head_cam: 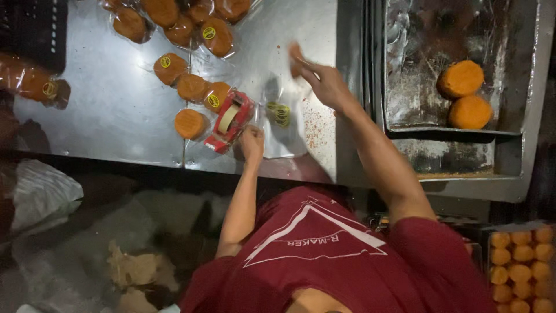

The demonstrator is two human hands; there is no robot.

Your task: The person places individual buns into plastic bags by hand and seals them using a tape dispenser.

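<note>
My right hand is stretched out over the steel table, blurred, with its fingers closed on a round orange-brown cake. Just below it lies a clear plastic bag with yellow stickers, flat on the table. My left hand sits at the bag's near left edge with its fingers pinched on the plastic. It is right beside a red tape dispenser.
Several bagged cakes with yellow stickers lie at the table's left and far side. A metal tray on the right holds two bare orange cakes. A box of several small cakes stands at the lower right. Crumpled paper and plastic lie below the table edge.
</note>
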